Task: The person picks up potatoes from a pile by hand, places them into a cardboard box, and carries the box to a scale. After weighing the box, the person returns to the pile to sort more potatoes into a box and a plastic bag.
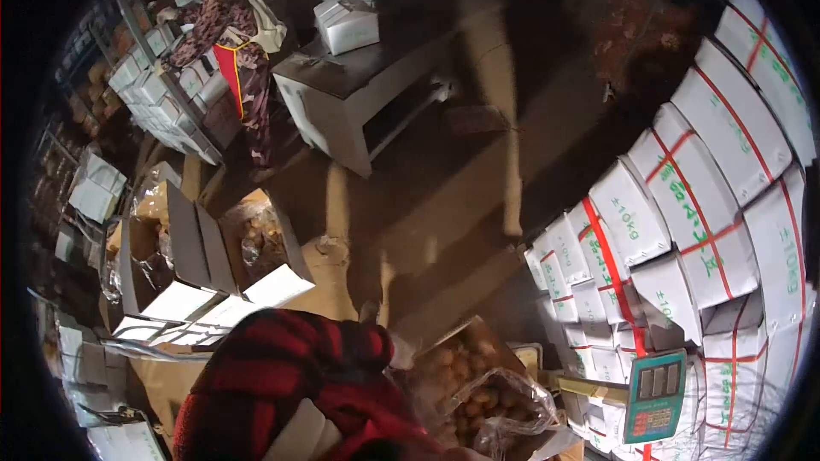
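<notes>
A red-and-black plaid sleeve (290, 376) fills the bottom middle of the head view and reaches right toward an open carton (478, 333). The carton holds small round brown fruit in a clear plastic bag (500, 405). The sleeve runs off the bottom edge, so neither my left hand nor my right hand shows, and I cannot tell which arm it is. A green digital scale (656, 397) stands just right of the carton.
Stacks of white cartons with red straps (700, 205) line the right side. Open cartons with bagged produce (205, 248) lie at the left. Another person in patterned clothes (226, 26) works at shelves of white boxes, far left. A grey table (359, 94) carries a white box (346, 24).
</notes>
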Motion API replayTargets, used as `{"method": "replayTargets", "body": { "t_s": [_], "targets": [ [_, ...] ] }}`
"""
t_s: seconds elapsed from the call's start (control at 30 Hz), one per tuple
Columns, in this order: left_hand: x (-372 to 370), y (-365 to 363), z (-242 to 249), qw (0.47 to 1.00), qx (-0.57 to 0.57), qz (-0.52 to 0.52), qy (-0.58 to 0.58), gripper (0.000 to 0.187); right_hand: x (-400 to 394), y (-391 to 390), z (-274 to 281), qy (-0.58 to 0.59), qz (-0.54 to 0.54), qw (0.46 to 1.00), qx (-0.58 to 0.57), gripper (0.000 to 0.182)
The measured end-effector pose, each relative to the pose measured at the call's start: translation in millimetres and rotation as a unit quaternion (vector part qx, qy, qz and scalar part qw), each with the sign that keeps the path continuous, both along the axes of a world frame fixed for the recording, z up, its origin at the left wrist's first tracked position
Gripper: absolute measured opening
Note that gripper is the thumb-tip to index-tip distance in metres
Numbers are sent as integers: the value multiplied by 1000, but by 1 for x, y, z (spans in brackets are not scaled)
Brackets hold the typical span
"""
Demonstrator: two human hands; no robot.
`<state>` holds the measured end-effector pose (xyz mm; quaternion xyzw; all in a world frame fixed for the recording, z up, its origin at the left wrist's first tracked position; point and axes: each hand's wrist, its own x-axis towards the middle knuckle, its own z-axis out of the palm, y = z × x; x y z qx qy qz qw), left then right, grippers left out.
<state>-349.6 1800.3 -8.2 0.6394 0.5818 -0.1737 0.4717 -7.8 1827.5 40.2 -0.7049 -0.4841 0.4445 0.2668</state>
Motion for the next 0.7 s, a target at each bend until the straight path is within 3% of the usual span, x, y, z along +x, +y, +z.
{"method": "replayTargets", "body": {
  "t_s": [0.2, 0.33, 0.37, 0.4, 0.43, 0.5, 0.53, 0.6, 0.63, 0.7],
  "targets": [
    [-120, -13, 64, 997, -11, 78, -9, 43, -99, 56, 50, -80, 142, 986, 44, 42],
    [-210, -17, 69, 982, 32, 184, -40, 37, -168, 95, 96, -157, 247, 951, 97, 41],
    [-232, -12, 64, 995, 96, 14, -6, 40, -182, 107, 112, -185, 273, 937, 114, 41],
    [-253, -5, 76, 972, 183, -144, 32, 46, -198, 119, 128, -208, 304, 920, 135, 40],
    [-279, 1, 87, 993, 118, 5, -8, 49, -209, 130, 142, -230, 325, 904, 155, 40],
    [-316, 9, 169, 976, 83, 199, -22, 47, -223, 152, 170, -273, 374, 865, 193, 40],
    [-325, 16, 232, 964, 114, 241, 12, 42, -229, 164, 183, -293, 394, 846, 209, 39],
    [-353, 34, 246, 953, 197, 220, 64, 38, -241, 189, 205, -329, 428, 807, 241, 39],
    [-379, 40, 206, 952, 247, 161, 81, 40, -248, 203, 213, -343, 442, 789, 255, 39],
    [-400, 57, 262, 948, 234, 213, 29, 45, -261, 232, 226, -368, 463, 758, 275, 38]
  ]
}}
